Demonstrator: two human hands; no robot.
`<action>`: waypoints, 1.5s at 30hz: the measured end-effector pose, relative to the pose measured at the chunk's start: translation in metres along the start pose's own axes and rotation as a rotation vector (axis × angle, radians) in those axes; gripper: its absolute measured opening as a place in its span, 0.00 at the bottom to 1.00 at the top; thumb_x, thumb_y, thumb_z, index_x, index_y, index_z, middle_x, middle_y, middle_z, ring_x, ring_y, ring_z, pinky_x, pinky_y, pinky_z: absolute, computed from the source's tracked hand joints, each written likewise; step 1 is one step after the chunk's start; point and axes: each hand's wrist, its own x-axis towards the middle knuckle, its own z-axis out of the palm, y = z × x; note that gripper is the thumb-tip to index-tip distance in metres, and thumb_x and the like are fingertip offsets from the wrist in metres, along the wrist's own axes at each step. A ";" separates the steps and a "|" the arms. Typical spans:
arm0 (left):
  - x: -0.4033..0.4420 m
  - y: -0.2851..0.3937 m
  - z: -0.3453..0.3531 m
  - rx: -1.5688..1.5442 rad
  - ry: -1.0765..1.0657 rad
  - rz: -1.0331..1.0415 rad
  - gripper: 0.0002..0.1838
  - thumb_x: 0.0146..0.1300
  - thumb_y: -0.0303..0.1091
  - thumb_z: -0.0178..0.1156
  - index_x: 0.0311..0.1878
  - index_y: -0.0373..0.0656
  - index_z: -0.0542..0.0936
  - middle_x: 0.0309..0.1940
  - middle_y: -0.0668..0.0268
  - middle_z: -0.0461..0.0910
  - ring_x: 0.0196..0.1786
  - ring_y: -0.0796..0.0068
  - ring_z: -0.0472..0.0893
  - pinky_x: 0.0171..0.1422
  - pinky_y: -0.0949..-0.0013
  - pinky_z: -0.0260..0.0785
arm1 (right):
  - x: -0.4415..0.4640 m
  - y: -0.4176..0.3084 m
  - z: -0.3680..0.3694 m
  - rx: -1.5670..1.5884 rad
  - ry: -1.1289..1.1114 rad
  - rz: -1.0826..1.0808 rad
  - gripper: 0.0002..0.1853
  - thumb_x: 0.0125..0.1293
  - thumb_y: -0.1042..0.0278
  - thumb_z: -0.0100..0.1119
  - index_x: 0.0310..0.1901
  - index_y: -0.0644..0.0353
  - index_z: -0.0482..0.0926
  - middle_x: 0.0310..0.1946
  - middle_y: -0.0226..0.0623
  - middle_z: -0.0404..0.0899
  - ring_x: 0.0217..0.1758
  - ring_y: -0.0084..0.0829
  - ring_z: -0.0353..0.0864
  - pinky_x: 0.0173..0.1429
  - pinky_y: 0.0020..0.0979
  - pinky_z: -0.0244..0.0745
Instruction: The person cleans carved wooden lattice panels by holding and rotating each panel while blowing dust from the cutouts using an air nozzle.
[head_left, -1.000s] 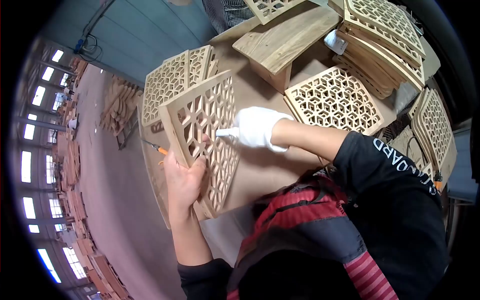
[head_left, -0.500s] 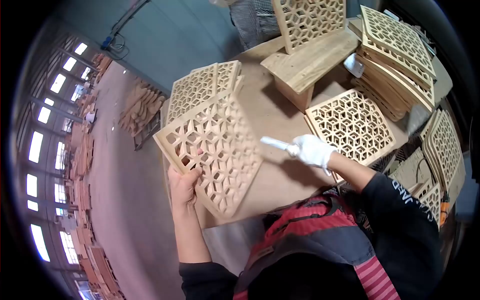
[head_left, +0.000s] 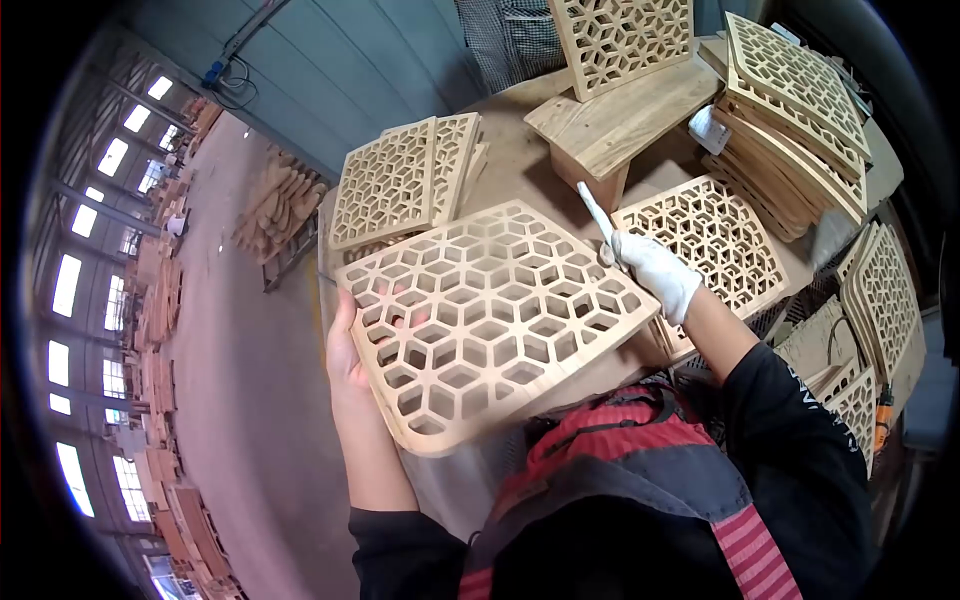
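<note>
My bare left hand grips the left edge of a pale wooden lattice panel, fingers showing through the cut-outs underneath. The panel lies face up above the table, its pattern made of diamond-shaped openings. My right hand, in a white glove, is closed around a slim white stick-like tool that points up and away; its exact kind is unclear. That hand is at the panel's right corner, and I cannot tell whether it touches it. Beyond the right hand, another lattice panel lies on the table.
Several lattice panels are stacked at the table's far left. A wooden block stand has an upright panel on it. More panels are piled at the right, with an orange-handled tool near the right edge.
The held panel has turned from a steep tilt to a flatter pose and come rightward. My right hand has moved slightly right and up, and its tool has swung from pointing left to pointing upward.
</note>
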 end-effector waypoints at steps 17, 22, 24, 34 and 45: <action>0.011 -0.018 -0.007 0.051 0.129 -0.140 0.36 0.71 0.63 0.45 0.62 0.37 0.71 0.55 0.48 0.78 0.53 0.46 0.81 0.57 0.38 0.74 | 0.000 -0.006 0.005 0.261 0.054 0.119 0.12 0.72 0.59 0.51 0.32 0.54 0.76 0.35 0.25 0.76 0.40 0.20 0.71 0.50 0.22 0.67; 0.012 -0.021 -0.005 0.060 0.151 -0.139 0.36 0.71 0.62 0.45 0.61 0.35 0.72 0.54 0.48 0.78 0.52 0.46 0.81 0.55 0.40 0.75 | 0.002 -0.007 0.007 0.187 0.066 0.169 0.10 0.69 0.62 0.52 0.31 0.54 0.78 0.34 0.25 0.76 0.41 0.19 0.70 0.51 0.21 0.64; 0.009 -0.021 0.000 0.078 0.138 -0.140 0.33 0.73 0.57 0.44 0.61 0.33 0.72 0.53 0.48 0.79 0.52 0.48 0.82 0.57 0.44 0.76 | 0.004 -0.005 0.006 0.220 0.051 0.178 0.10 0.69 0.62 0.51 0.32 0.55 0.78 0.35 0.26 0.76 0.41 0.19 0.71 0.52 0.22 0.66; 0.023 -0.009 -0.029 -0.003 0.146 -0.141 0.31 0.71 0.52 0.47 0.58 0.28 0.73 0.54 0.47 0.79 0.53 0.48 0.81 0.64 0.47 0.71 | 0.013 -0.015 0.010 0.503 -0.019 0.210 0.09 0.72 0.66 0.53 0.35 0.61 0.77 0.48 0.43 0.82 0.54 0.33 0.81 0.60 0.31 0.76; 0.029 -0.020 -0.036 -0.198 0.294 -0.015 0.37 0.68 0.59 0.44 0.69 0.38 0.61 0.66 0.43 0.62 0.66 0.40 0.64 0.67 0.36 0.59 | 0.061 -0.007 0.010 0.622 -0.134 0.354 0.11 0.74 0.60 0.47 0.46 0.58 0.73 0.39 0.50 0.80 0.32 0.44 0.85 0.17 0.19 0.76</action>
